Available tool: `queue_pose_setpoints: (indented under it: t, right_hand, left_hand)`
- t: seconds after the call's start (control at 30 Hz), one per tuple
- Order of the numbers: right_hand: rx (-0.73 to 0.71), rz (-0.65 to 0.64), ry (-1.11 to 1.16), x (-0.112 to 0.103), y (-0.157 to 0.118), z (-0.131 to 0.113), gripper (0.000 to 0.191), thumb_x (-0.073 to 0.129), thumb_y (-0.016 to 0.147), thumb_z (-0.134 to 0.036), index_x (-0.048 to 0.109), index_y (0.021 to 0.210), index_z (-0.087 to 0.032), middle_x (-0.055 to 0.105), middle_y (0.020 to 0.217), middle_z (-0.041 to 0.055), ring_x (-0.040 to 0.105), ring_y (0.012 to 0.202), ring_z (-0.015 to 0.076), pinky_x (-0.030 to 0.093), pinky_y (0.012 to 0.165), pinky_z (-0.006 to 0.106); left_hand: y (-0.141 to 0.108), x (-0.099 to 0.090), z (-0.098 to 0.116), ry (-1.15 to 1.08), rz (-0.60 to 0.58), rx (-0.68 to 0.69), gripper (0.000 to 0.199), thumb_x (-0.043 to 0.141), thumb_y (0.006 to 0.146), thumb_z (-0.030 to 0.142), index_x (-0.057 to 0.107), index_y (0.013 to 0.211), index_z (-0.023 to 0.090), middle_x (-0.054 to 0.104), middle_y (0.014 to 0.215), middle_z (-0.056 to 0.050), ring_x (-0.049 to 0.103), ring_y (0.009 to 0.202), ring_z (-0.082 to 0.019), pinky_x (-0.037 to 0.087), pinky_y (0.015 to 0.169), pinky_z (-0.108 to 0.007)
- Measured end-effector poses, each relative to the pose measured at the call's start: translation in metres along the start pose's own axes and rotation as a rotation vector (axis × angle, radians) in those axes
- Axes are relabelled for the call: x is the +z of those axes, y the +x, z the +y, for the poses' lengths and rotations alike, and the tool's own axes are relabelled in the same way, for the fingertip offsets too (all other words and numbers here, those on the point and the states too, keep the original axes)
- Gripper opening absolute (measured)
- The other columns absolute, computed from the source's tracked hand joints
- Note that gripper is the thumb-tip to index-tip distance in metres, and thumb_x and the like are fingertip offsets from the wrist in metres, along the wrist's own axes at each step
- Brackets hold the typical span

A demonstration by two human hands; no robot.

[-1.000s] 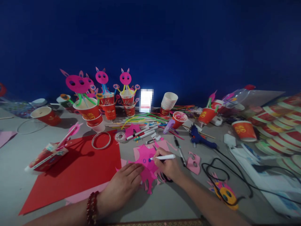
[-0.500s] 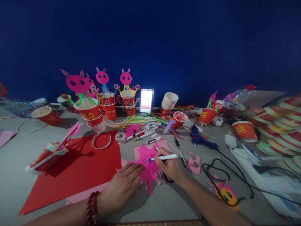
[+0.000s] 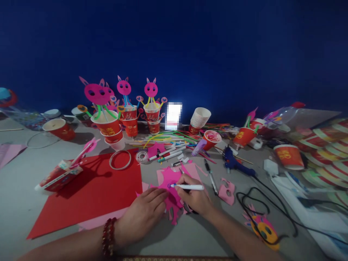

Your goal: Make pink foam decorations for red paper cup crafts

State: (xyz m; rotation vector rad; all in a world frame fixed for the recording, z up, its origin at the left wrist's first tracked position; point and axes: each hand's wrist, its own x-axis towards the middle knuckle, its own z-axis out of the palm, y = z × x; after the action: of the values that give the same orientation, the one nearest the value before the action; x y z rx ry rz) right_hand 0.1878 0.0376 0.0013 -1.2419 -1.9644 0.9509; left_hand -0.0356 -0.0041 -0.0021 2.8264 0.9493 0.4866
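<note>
A white marker (image 3: 191, 187) is pinched in my right hand (image 3: 196, 197), its blue tip touching a magenta paper cut-out (image 3: 170, 177). A small blue mark shows on the paper at the tip. My left hand (image 3: 148, 208) lies with its fingers stretched flat over the left edge of the cut-out. Beneath and around it are pale pink paper scraps (image 3: 194, 169). Left of my hands a large red sheet (image 3: 92, 195) covers part of the table, with a tape roll (image 3: 141, 156) at its top right corner.
Red paper cups with pink paper figures (image 3: 106, 121) stand at the back left. A blue glue gun (image 3: 236, 163) with a looping black cord lies to the right. Several markers (image 3: 171, 154) and coloured sticks lie behind the cut-out. A black pen (image 3: 210, 177) is right of my right hand.
My right hand has shifted slightly left with the marker, whose tip has moved from the right blue spot to the left one. My left hand stays on the paper. The view has turned slightly.
</note>
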Motion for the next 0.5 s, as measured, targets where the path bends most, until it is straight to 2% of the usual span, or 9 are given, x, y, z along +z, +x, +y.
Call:
queue_pose_setpoints:
  t: [0.5]
  right_hand:
    - [0.016, -0.043, -0.023, 0.0008, 0.0019, -0.0025, 0.016, 0.053, 0.089, -0.029, 0.051, 0.075, -0.023, 0.052, 0.06, -0.0051, 0.047, 0.056, 0.0133, 0.037, 0.055, 0.023]
  left_hand:
    - [-0.0017, 0.0044, -0.0004, 0.012, 0.005, -0.002, 0.025, 0.057, 0.096, 0.023, 0.057, 0.119, 0.014, 0.063, 0.13, -0.011, 0.054, 0.126, -0.024, 0.044, 0.108, -0.043]
